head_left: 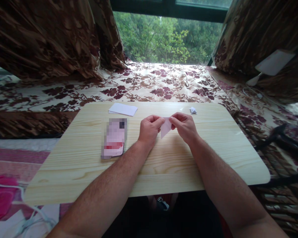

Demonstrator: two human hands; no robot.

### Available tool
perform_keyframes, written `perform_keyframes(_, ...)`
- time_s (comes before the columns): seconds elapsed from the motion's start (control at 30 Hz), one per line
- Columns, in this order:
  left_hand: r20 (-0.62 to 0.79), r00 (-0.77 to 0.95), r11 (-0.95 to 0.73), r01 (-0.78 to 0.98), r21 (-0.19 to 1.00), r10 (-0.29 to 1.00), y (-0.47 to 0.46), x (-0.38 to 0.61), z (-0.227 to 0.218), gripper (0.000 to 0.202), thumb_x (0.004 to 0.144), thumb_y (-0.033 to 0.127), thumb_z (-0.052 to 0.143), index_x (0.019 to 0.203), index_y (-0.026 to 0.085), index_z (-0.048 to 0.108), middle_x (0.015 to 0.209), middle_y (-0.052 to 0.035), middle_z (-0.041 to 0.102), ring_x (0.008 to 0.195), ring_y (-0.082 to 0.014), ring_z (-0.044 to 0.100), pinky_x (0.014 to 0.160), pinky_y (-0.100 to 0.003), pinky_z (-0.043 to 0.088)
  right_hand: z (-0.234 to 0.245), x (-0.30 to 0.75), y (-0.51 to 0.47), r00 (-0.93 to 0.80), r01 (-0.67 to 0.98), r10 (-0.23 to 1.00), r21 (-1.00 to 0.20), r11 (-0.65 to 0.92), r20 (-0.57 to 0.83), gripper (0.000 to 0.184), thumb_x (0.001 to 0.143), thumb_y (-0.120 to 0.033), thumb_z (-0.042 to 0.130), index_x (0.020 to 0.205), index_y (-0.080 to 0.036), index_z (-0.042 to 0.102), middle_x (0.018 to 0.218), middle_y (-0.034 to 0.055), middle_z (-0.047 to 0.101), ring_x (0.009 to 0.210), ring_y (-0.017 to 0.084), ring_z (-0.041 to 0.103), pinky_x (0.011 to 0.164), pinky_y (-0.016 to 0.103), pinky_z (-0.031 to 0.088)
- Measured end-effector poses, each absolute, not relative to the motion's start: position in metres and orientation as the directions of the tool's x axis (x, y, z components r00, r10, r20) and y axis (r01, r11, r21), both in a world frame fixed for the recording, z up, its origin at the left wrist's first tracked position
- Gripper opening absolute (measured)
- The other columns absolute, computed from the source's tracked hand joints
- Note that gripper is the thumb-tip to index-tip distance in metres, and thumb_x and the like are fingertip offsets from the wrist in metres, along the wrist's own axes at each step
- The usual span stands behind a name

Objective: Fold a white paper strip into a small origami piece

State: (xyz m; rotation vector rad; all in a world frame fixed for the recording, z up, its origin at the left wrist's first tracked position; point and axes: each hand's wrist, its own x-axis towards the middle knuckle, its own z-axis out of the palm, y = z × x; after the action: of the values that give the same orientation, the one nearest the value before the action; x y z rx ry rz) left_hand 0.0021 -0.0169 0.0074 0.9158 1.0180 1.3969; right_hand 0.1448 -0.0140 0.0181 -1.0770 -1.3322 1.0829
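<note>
Between my two hands is a small folded piece of white paper [166, 128], its lower end coming to a point. My left hand [151, 128] pinches its left edge between thumb and fingers. On the opposite side, my right hand [184, 125] grips the upper right corner, thumb and forefinger pressed together. Both hands are just above the wooden table [149, 178]. Beyond my right hand lies a small folded white paper shape [193, 110]. To the far left of my hands rests a stack of white paper sheets [123, 109].
A phone [114, 137], partly pixelated, lies left of my left forearm. Behind the table stretches a flower-patterned cloth ledge [161, 82] below the window. A white lamp [274, 62] stands at the right. White cables [37, 215] and a pink item [1, 198] are at the lower left.
</note>
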Motion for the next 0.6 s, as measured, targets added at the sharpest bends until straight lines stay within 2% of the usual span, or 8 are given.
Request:
perform_keyframes(0.17,-0.032,-0.086,0.004,-0.31,0.951,0.996,-0.0172,0.0028,0.0072,0.022,0.065,0.03,0.079,0.066,0.015,0.062,0.053,0.004,0.052,0.046,-0.0064,0.042,0.046,-0.021,0.031,0.0197,0.1444,-0.0143,-0.041,0.042,0.985,-0.985,0.17,0.168,0.02,0.08,-0.032,0.067,0.067,-0.017,0.064,0.054,-0.0019,0.058,0.05,0.01,0.051,0.05,0.024,0.041)
perform_keyframes(0.37,-0.044,-0.136,-0.002,-0.322,0.947,0.99,-0.014,0.0007,0.0063,0.023,0.066,0.031,0.078,0.069,0.015,0.062,0.053,0.004,0.054,0.047,-0.007,0.043,0.045,-0.02,0.032,0.0157,0.1475,-0.0135,-0.102,0.009,0.986,-0.991,0.134,0.132,0.027,0.081,-0.04,0.07,0.071,-0.016,0.065,0.056,0.0002,0.062,0.049,0.01,0.054,0.048,0.023,0.041)
perform_keyframes(0.47,-0.033,-0.16,-0.018,-0.307,0.951,0.987,-0.0133,0.0007,0.007,0.022,0.066,0.03,0.078,0.068,0.015,0.062,0.052,0.0043,0.053,0.046,-0.0066,0.042,0.045,-0.02,0.032,0.0153,0.1471,-0.014,-0.131,0.048,0.986,-0.992,0.113,0.106,0.024,0.077,-0.037,0.074,0.072,-0.015,0.066,0.057,0.0,0.063,0.05,0.01,0.054,0.047,0.022,0.04)
perform_keyframes(0.6,-0.02,-0.178,-0.035,-0.298,0.954,0.984,-0.0141,0.0018,0.0082,0.023,0.064,0.031,0.079,0.067,0.015,0.063,0.055,0.0044,0.055,0.047,-0.0064,0.043,0.047,-0.02,0.034,0.0169,0.1448,-0.0151,-0.124,0.099,0.989,-0.991,0.087,0.074,0.022,0.078,-0.034,0.07,0.067,-0.015,0.064,0.054,-0.0004,0.062,0.048,0.01,0.053,0.047,0.022,0.039)
